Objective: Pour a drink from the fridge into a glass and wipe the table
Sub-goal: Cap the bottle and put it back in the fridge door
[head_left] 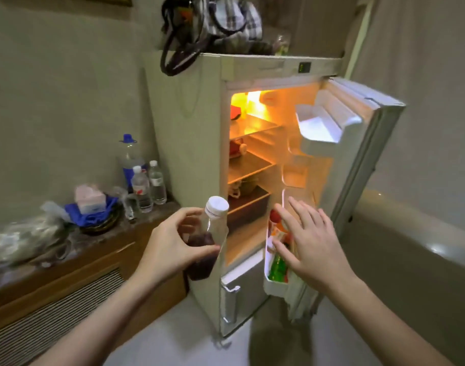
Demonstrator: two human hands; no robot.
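The tall cream-white fridge (199,133) stands lit with its door (368,159) swung wide to the right, so the first part of the job — getting a drink out — looks about done. Left of it runs a low wooden cabinet with a stone-like top (75,262), crowded with clear plastic water bottles (144,186), a pink tissue pack on blue cloth (90,198) and some crinkled bags. No drinking glass can be made out among them, though that end of the view is blurred and one may be hidden.

The door's white lower shelf (272,282) holds a green bottle (277,268) and a carton or two. The right hand (309,240) hovers just in front of that shelf, fingers spread and holding nothing — probably about to push the door closed.

The left hand (170,245) is wrapped around the middle of a clear plastic bottle with a white cap (212,228), upright, outside the fridge and just in front of its left edge. Dark reddish drink fills roughly its lower half; the cap is on.

Closing the door, finding a glass, uncapping, pouring and wiping the table all remain.
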